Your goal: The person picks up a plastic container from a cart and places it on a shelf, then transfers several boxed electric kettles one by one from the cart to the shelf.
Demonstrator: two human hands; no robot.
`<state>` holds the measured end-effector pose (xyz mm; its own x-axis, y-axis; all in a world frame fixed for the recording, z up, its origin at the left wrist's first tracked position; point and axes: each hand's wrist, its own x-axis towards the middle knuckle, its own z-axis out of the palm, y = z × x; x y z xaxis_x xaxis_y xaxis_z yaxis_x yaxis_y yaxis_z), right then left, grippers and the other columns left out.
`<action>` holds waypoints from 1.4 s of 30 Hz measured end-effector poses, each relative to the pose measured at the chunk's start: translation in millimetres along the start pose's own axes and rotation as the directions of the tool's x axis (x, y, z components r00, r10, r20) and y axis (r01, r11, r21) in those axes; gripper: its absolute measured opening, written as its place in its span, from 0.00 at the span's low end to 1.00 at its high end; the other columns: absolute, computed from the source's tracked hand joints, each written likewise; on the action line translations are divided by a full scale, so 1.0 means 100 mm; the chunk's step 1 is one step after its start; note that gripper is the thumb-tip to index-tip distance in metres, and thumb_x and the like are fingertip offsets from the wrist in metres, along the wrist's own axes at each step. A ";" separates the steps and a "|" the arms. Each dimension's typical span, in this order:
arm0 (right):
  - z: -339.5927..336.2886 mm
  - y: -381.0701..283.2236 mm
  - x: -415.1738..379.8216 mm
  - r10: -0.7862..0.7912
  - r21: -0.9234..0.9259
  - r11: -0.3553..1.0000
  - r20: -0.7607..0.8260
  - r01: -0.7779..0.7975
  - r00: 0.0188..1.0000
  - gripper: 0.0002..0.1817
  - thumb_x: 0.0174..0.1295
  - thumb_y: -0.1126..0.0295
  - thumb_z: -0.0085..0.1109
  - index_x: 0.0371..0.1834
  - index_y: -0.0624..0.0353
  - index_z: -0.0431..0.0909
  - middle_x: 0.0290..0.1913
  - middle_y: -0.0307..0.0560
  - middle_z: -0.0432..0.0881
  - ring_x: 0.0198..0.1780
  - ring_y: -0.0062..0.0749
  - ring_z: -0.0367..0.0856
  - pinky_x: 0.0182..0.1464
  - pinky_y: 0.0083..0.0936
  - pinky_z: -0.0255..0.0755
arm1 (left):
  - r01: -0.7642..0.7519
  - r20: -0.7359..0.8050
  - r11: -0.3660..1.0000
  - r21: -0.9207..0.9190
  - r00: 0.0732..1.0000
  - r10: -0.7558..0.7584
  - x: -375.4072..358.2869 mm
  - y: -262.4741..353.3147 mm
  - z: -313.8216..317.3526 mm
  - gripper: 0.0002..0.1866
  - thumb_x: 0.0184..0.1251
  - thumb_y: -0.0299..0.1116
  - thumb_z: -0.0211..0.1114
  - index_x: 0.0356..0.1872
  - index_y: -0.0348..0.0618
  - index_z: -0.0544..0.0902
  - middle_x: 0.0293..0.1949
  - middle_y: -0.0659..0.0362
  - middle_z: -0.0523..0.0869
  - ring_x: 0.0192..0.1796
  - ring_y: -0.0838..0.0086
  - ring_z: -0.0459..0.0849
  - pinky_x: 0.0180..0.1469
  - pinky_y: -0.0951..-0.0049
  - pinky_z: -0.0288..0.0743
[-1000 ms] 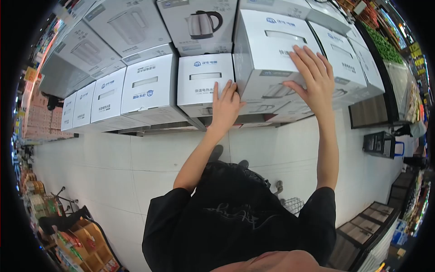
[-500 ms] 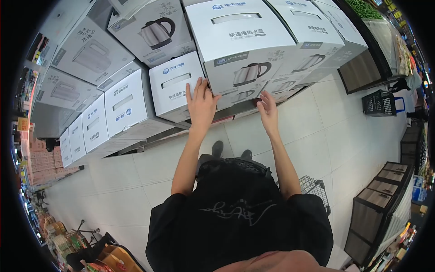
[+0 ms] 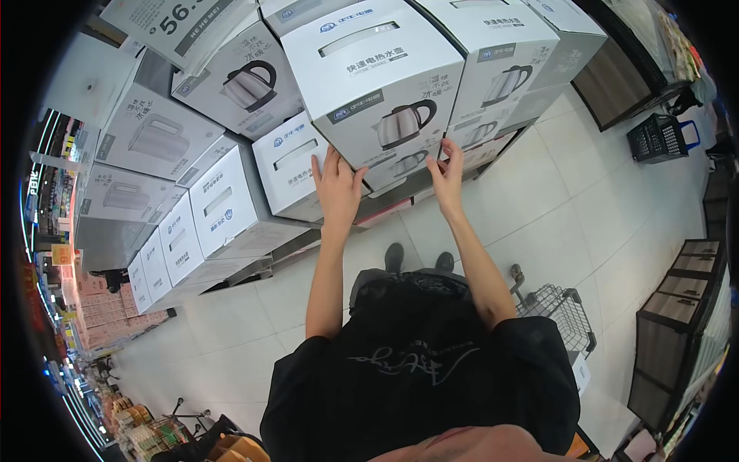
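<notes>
Both of my hands reach to a stack of white boxes printed with a steel electric kettle. The large kettle box point(image 3: 385, 108) stands in front of me, with another kettle box point(image 3: 408, 164) below it. My left hand point(image 3: 339, 192) is open, fingers stretched over the edge of a lower kettle box point(image 3: 289, 158) and thumb near the large box's bottom left corner. At the right lower corner of the large box is my right hand point(image 3: 447, 179), thumb and fingers apart beside a narrow dark gap between boxes. Its fingertips are partly hidden by the gap.
More kettle boxes point(image 3: 223, 196) run along the left. A price sign point(image 3: 181, 27) stands above the stack. A wire cart point(image 3: 566, 312) is at my right side. A dark basket point(image 3: 654, 138) stands on the floor near dark cabinets point(image 3: 670, 331).
The view has shifted, so the boxes sit lower left and the price sign shows more. My right fingers have moved in against the gap by the large box; my left hand stays by its corner.
</notes>
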<state>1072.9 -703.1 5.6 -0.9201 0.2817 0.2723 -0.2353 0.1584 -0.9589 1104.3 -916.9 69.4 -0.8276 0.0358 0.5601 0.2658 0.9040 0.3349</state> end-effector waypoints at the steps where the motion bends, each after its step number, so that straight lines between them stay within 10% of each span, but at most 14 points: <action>1: 0.00 0.00 0.00 0.001 -0.012 1.000 -0.005 -0.001 1.000 0.28 0.58 0.69 0.63 0.62 0.59 0.65 0.59 0.51 0.66 0.61 0.39 0.67 0.56 0.36 0.68 | -0.005 -0.002 1.000 -0.006 1.000 0.005 0.00 -0.01 0.01 0.21 0.58 0.38 0.67 0.46 0.30 0.76 0.54 0.48 0.78 0.66 0.56 0.69 0.70 0.46 0.50; 34: 0.00 -0.27 0.20 -0.063 -0.065 0.996 -0.134 0.055 0.989 0.18 0.59 0.67 0.64 0.51 0.63 0.77 0.41 0.46 0.80 0.39 0.31 0.78 0.44 0.27 0.71 | -0.014 -0.005 1.000 0.000 1.000 0.014 0.04 -0.04 -0.05 0.20 0.55 0.36 0.69 0.43 0.32 0.77 0.51 0.51 0.80 0.63 0.60 0.72 0.68 0.49 0.53; 42: -0.11 -0.84 0.26 -0.420 -0.383 0.841 -0.017 0.382 0.907 0.24 0.55 0.72 0.66 0.55 0.66 0.74 0.48 0.54 0.79 0.47 0.39 0.79 0.49 0.31 0.73 | 0.044 0.069 0.979 -0.198 0.997 -0.031 0.14 -0.12 -0.10 0.44 0.51 0.42 0.72 0.63 0.27 0.59 0.62 0.39 0.69 0.65 0.48 0.68 0.69 0.45 0.51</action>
<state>1072.3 -698.6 94.4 -0.7304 0.2053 0.6515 -0.4294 0.6038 -0.6716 1094.5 -931.1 80.8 -0.8677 0.0372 0.4957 0.3217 0.8022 0.5029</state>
